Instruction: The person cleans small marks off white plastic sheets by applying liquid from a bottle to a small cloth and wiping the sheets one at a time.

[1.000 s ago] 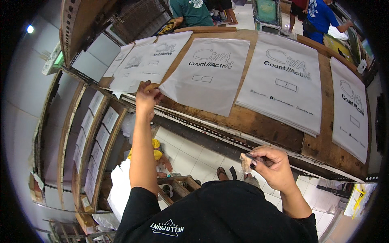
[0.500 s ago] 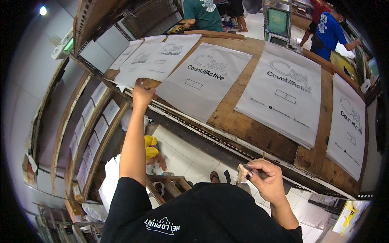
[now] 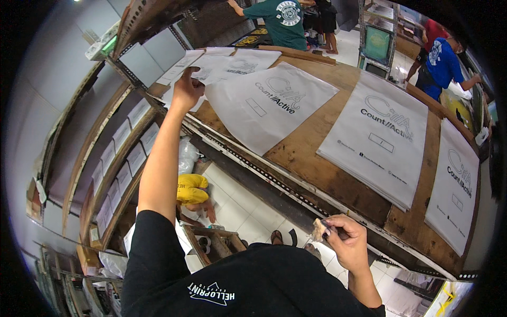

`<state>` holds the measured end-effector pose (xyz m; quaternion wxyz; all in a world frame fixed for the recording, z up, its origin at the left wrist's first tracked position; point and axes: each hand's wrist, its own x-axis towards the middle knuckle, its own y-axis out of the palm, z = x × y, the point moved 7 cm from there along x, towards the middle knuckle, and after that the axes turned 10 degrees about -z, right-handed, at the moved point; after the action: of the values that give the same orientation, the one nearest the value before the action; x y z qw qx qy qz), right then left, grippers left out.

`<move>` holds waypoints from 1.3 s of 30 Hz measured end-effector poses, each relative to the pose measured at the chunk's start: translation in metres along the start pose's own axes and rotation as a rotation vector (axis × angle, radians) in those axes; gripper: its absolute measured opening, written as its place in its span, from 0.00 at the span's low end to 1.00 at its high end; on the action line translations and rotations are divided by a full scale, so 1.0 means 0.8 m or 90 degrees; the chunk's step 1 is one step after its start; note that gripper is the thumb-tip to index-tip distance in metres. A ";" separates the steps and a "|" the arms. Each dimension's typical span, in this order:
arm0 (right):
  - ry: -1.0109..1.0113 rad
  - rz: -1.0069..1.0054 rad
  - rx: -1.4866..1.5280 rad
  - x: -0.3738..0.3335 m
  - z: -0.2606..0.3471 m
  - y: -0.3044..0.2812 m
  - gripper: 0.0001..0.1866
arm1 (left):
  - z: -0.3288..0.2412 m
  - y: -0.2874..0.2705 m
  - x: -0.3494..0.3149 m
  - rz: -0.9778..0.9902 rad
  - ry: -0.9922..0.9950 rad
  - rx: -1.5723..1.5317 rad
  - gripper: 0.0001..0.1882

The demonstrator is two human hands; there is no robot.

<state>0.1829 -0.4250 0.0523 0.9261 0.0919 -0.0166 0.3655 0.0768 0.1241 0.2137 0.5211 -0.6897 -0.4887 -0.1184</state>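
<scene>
My left hand [image 3: 187, 91] reaches over the left part of the wooden table [image 3: 296, 150]. Its closed fingers are at the near left corner of a white printed sheet [image 3: 272, 100], which is raised and bowed on that side. Close to my body, in front of the table's near edge, my right hand [image 3: 348, 240] pinches a small crumpled beige rag [image 3: 319, 230]; its fingertips are darkly stained. To the right lie a stack of similar printed sheets [image 3: 377, 134] and another printed sheet [image 3: 453, 185]. More printed sheets [image 3: 240, 64] lie beyond my left hand.
A rack with curved-looking shelves [image 3: 113, 158] holds sheets on the left. Below the table, a person in yellow [image 3: 191, 189] crouches by a wooden crate [image 3: 219, 244]. People in green [image 3: 277, 21] and blue [image 3: 442, 61] stand beyond the table. A metal frame rack [image 3: 377, 42] stands behind.
My left hand has moved up and away from me, carrying the sheet's corner, so the sheet now bows. My right hand keeps the rag in nearly the same place.
</scene>
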 end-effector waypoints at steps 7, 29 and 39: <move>0.014 -0.018 0.009 -0.006 -0.014 -0.003 0.11 | 0.110 -0.006 0.004 0.011 -0.107 0.047 0.31; 0.006 -0.036 -0.030 0.001 -0.003 0.020 0.11 | 0.037 0.012 -0.093 -0.218 -0.214 -0.096 0.17; -0.007 0.031 -0.036 0.011 0.015 0.043 0.11 | -0.210 0.174 -0.152 0.411 0.263 0.115 0.52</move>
<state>0.1664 -0.3969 0.0700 0.9192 0.0670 -0.0344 0.3865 0.1857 -0.0801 0.1202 0.6774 -0.7210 -0.1399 -0.0410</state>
